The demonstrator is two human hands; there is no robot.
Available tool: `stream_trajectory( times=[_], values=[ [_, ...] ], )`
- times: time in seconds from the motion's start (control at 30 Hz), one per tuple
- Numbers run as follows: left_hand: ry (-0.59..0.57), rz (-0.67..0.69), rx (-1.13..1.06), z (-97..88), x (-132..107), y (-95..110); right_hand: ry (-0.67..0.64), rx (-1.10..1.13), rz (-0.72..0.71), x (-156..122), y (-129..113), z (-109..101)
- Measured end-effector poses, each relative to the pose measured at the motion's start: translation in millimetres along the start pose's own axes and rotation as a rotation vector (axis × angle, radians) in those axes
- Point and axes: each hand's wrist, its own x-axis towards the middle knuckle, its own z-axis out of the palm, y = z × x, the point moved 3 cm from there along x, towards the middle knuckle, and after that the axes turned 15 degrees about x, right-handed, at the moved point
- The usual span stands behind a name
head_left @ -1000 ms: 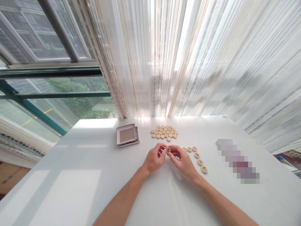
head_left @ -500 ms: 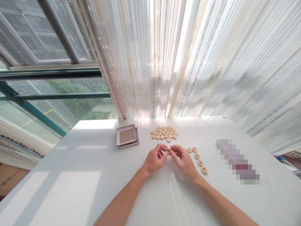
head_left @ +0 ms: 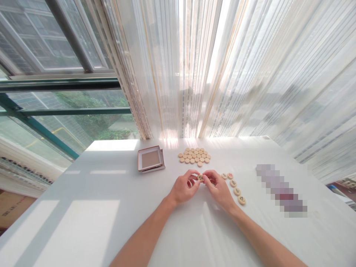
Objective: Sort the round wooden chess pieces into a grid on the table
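Both hands meet just above the white table (head_left: 91,193), pinching one round wooden game piece (head_left: 200,177) between their fingertips. My left hand (head_left: 183,188) grips it from the left with curled fingers. From the right, my right hand (head_left: 218,189) has thumb and forefinger on the same piece. Beyond them a cluster of several blank-faced wooden pieces (head_left: 194,155) lies flat. To the right of my right hand, a curved row of several marked pieces (head_left: 236,188) lies face up.
A small open cardboard box (head_left: 150,160) sits at the back left of the pieces. A blurred-out object (head_left: 280,190) lies on the right side of the table. Sheer curtains hang behind the table's far edge; a window is at left.
The hands have stayed together on the piece. My right hand's fingers have closed in slightly on it, covering the nearest piece of the row.
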Motion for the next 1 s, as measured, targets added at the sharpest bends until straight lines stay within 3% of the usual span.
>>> stream_trajectory(
  times=[1.0],
  values=[
    [-0.008,-0.039,-0.059,1.1,1.9,-3.9,-0.057,0.031,0.035,-2.1,6.7,-1.5]
  ],
)
